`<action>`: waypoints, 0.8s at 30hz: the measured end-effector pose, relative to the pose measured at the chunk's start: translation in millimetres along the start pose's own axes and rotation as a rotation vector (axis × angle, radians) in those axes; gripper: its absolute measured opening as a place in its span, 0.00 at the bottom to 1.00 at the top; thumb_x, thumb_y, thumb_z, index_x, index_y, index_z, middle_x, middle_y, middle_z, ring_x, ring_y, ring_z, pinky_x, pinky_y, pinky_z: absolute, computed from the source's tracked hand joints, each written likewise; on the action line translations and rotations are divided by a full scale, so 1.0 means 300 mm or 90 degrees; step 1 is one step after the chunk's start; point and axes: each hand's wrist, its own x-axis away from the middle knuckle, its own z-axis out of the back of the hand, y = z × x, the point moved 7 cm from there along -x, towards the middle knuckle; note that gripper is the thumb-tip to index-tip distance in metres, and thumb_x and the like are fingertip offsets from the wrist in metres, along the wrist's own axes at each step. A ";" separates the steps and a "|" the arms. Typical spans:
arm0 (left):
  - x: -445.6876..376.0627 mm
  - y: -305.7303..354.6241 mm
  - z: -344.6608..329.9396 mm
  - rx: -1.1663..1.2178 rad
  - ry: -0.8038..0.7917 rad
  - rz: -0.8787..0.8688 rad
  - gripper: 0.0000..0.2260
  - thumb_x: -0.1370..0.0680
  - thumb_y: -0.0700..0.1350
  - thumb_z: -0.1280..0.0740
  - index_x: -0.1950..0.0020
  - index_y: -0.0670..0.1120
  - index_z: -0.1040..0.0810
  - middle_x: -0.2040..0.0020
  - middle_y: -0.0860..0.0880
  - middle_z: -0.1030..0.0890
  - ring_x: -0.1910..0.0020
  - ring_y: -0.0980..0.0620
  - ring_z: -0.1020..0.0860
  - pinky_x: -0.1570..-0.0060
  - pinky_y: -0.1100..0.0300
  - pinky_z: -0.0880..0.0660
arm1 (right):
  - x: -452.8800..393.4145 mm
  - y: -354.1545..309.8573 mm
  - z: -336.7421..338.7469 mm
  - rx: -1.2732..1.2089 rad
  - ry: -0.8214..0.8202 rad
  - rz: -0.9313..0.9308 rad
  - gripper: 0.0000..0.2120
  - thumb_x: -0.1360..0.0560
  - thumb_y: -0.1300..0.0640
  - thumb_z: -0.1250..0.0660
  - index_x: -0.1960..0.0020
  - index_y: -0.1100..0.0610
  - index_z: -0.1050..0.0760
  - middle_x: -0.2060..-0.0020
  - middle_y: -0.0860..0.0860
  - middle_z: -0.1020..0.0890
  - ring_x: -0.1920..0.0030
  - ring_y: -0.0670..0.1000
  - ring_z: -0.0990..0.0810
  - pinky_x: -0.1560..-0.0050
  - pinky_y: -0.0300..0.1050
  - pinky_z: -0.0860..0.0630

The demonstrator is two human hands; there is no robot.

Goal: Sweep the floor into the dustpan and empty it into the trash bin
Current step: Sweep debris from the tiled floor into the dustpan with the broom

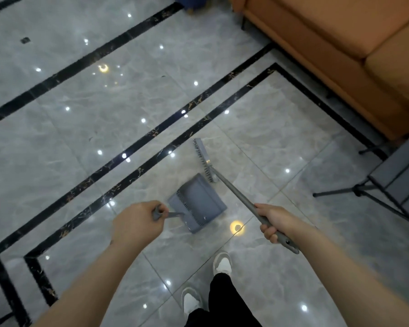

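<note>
Glossy grey marble-look floor [85, 128] with black inlaid bands. Left hand [137, 224], fingers curled tight around the handle of a ribbed grey plastic dustpan [197, 204] at centre. Right hand [273, 223] grips the slim grey broom [234, 190] pole; its bristle head lies just beyond the dustpan.

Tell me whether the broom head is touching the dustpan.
Cannot tell. In the head view the broom head's near end meets the dustpan's far corner with no visible gap, but overlap from this angle could hide one.
</note>
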 end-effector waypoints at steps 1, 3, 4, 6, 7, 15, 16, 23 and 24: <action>-0.016 0.059 -0.001 -0.016 -0.007 -0.028 0.05 0.25 0.48 0.35 0.56 0.56 0.20 0.65 0.53 0.20 0.66 0.51 0.22 0.69 0.59 0.26 | 0.002 0.006 0.032 -0.013 0.001 0.001 0.16 0.19 0.56 0.47 0.32 0.55 0.34 0.72 0.52 0.36 0.83 0.43 0.42 0.80 0.30 0.43; -0.045 0.150 -0.011 -0.027 -0.021 -0.061 0.06 0.26 0.47 0.35 0.57 0.57 0.20 0.67 0.53 0.21 0.67 0.52 0.22 0.70 0.60 0.27 | 0.002 0.021 0.088 -0.040 0.009 -0.002 0.15 0.19 0.57 0.47 0.33 0.54 0.33 0.72 0.52 0.36 0.83 0.43 0.42 0.81 0.30 0.43; -0.055 0.186 -0.013 -0.026 -0.022 -0.073 0.06 0.26 0.46 0.35 0.57 0.57 0.20 0.67 0.54 0.21 0.67 0.52 0.23 0.72 0.61 0.29 | 0.000 0.025 0.112 -0.058 0.013 -0.002 0.15 0.19 0.57 0.47 0.33 0.55 0.32 0.72 0.52 0.36 0.83 0.43 0.42 0.81 0.30 0.43; -0.078 0.263 -0.026 -0.033 -0.021 -0.090 0.06 0.26 0.46 0.35 0.58 0.56 0.20 0.68 0.54 0.22 0.68 0.51 0.23 0.73 0.62 0.33 | -0.003 0.040 0.178 -0.093 0.025 -0.006 0.15 0.19 0.57 0.47 0.34 0.53 0.29 0.73 0.52 0.36 0.84 0.43 0.41 0.81 0.30 0.43; -0.089 0.296 -0.032 -0.043 -0.020 -0.098 0.05 0.26 0.46 0.35 0.58 0.56 0.20 0.68 0.53 0.22 0.68 0.51 0.24 0.73 0.63 0.34 | -0.003 0.047 0.212 -0.106 0.030 -0.006 0.15 0.19 0.57 0.47 0.36 0.50 0.28 0.73 0.52 0.35 0.84 0.43 0.41 0.82 0.30 0.43; -0.180 0.445 -0.012 -0.130 0.014 -0.121 0.05 0.26 0.44 0.36 0.59 0.49 0.20 0.68 0.49 0.22 0.69 0.48 0.24 0.73 0.62 0.34 | -0.002 0.039 0.437 -0.173 0.076 0.005 0.17 0.18 0.56 0.48 0.30 0.47 0.34 0.72 0.52 0.35 0.85 0.43 0.41 0.83 0.29 0.43; -0.195 0.454 -0.001 -0.132 0.020 -0.121 0.05 0.25 0.44 0.36 0.59 0.49 0.20 0.69 0.49 0.22 0.69 0.47 0.24 0.73 0.62 0.34 | -0.003 0.024 0.452 -0.179 0.083 0.005 0.17 0.18 0.56 0.48 0.30 0.47 0.34 0.72 0.52 0.36 0.85 0.43 0.41 0.83 0.29 0.43; -0.312 0.443 0.076 -0.080 0.006 -0.093 0.08 0.24 0.45 0.37 0.62 0.52 0.23 0.74 0.53 0.29 0.73 0.51 0.27 0.75 0.64 0.36 | -0.051 -0.148 0.486 -0.175 0.118 -0.008 0.19 0.18 0.57 0.49 0.29 0.48 0.35 0.72 0.53 0.35 0.87 0.43 0.40 0.84 0.28 0.42; -0.327 0.441 0.085 -0.073 0.003 -0.090 0.08 0.24 0.45 0.37 0.62 0.52 0.23 0.73 0.53 0.28 0.72 0.51 0.27 0.75 0.63 0.35 | -0.061 -0.175 0.485 -0.170 0.119 -0.010 0.19 0.18 0.57 0.49 0.28 0.48 0.35 0.72 0.53 0.34 0.87 0.43 0.39 0.84 0.28 0.41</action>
